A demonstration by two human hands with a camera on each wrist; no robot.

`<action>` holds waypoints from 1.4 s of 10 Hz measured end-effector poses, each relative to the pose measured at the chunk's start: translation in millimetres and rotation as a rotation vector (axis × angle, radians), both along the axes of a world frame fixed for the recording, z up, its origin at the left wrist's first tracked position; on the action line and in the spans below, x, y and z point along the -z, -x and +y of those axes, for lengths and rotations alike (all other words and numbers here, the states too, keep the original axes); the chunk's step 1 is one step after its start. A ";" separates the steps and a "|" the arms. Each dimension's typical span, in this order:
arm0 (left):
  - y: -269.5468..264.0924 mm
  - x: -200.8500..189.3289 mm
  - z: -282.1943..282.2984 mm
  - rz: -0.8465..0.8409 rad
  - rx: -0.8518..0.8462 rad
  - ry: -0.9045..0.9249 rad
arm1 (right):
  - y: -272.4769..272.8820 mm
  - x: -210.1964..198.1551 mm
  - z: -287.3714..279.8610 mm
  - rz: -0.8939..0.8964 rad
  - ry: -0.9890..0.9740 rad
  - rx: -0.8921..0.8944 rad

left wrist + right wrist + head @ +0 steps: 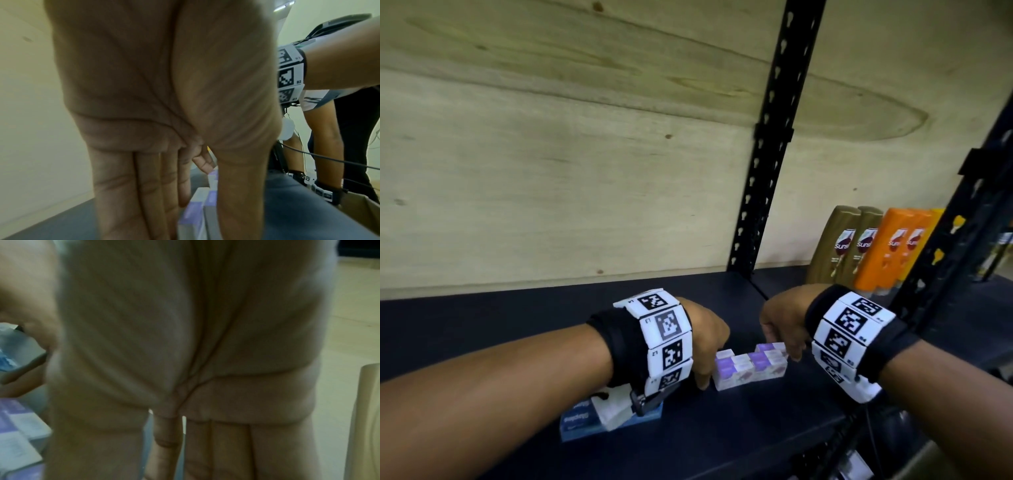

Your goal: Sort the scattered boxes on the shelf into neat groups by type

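Both hands are down on the shelf (722, 445), squaring up a cluster of purple boxes (751, 368) that lies between them. The left hand (703, 337) has its fingers (131, 191) straight and together, laid flat against the near-left end of the cluster; it grasps nothing. The right hand (784, 322) comes down at the far-right end with fingers extended, its tips at a box that sits out of line with the rest; whether they touch it cannot be told. So the step in hand looks like pressing this one type into a tidy block. A blue box (585, 421) lies under the left wrist, apart from the purple ones. Next move, as I judge it: close both palms inward to even the rows, then place the blue box as its own group. Bottles (873, 250) stand beyond the right hand.
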State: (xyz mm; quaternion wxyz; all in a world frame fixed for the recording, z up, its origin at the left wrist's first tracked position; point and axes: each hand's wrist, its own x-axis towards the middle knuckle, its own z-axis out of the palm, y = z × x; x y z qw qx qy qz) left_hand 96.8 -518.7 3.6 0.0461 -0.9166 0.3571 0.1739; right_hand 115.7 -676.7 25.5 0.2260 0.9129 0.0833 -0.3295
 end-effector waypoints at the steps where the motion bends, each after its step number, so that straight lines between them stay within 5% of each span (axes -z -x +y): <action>1: -1.7 4.4 -8.3 0.076 -0.066 -0.061 | 5.5 -7.1 -0.5 0.097 -0.018 0.073; 9: -4.9 3.6 -21.8 0.112 -0.176 0.059 | 10.7 1.6 1.4 -0.024 -0.134 -0.050; 14: -4.7 -64.1 106.6 -0.210 -0.416 0.175 | -13.0 -54.2 63.0 -0.405 -0.402 -0.164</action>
